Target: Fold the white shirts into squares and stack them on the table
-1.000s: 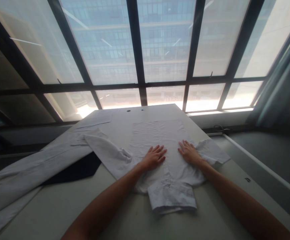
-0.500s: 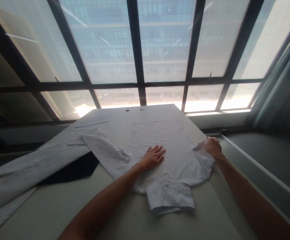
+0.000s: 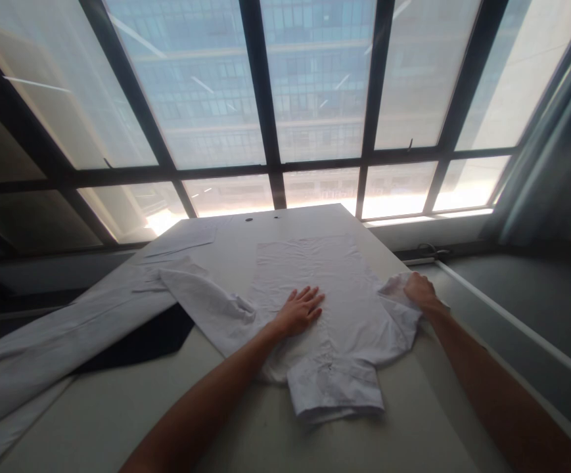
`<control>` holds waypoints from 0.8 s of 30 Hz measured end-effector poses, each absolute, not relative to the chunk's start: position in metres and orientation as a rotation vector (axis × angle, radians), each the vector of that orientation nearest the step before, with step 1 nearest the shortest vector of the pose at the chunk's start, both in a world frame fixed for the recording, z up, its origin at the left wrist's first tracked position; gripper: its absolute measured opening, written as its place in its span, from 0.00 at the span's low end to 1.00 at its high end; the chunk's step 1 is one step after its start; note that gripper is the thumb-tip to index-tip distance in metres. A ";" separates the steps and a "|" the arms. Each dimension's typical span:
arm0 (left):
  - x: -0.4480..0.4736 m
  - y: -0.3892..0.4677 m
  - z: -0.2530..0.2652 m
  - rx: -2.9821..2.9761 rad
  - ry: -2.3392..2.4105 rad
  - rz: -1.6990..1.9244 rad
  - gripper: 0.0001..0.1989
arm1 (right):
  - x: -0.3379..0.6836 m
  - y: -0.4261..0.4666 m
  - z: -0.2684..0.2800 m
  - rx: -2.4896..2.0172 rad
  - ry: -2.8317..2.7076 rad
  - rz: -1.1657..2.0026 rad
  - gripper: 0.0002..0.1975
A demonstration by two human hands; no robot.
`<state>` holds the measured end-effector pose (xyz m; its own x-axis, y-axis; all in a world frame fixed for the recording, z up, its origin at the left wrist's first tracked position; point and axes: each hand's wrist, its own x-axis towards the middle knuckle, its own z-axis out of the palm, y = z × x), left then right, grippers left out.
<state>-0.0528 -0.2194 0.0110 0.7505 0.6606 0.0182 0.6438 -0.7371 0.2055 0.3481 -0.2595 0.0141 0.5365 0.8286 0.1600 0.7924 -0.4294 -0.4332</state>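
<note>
- Broadly, a dark-framed window (image 3: 319, 85) fills the background, with a building showing through its panes.
- A white table (image 3: 236, 243) reaches from the person toward that window.
- A grey-blue curtain (image 3: 551, 177) hangs at the far right.
- A white shirt (image 3: 349, 302) lies spread out in the middle of the table, lightly creased, one sleeve stretched out to the left.
- A long white cloth (image 3: 68, 322) runs along the left side of the table.
- A dark cloth (image 3: 137, 341) shows between that cloth and the bare tabletop.
- A folded, collar-like part (image 3: 337, 391) of the shirt points toward the person.
- The left hand (image 3: 299, 311) rests flat on the shirt, palm down, fingers slightly spread, gripping nothing.
- The right hand (image 3: 420, 291) is closed around bunched fabric at the shirt's right side; its fingertips are hidden.
- A small dark round spot (image 3: 249, 219) marks the table's far end.
</note>
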 end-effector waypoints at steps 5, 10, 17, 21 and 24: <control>-0.053 -0.219 0.009 2.756 1.038 0.150 0.28 | 0.338 -0.258 0.036 -2.261 -1.311 0.060 0.18; -0.053 -0.219 0.010 2.757 1.039 0.153 0.28 | 0.307 -0.257 0.051 -1.842 -1.353 0.265 0.17; -0.053 -0.221 0.012 2.759 1.051 0.130 0.28 | 0.305 -0.252 0.044 -1.629 -1.376 0.513 0.15; -0.053 -0.221 0.013 2.763 1.052 0.120 0.28 | 0.340 -0.254 0.029 -2.127 -1.362 -0.028 0.18; -0.053 -0.221 0.013 2.768 1.048 0.122 0.28 | 0.354 -0.258 0.016 -2.407 -1.438 -0.032 0.20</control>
<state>-0.0531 -0.2207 0.0130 0.7482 0.6634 0.0133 0.6487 -0.7355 0.1957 0.3540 -0.2582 0.0159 0.4888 0.8517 0.1890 0.8592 -0.4325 -0.2734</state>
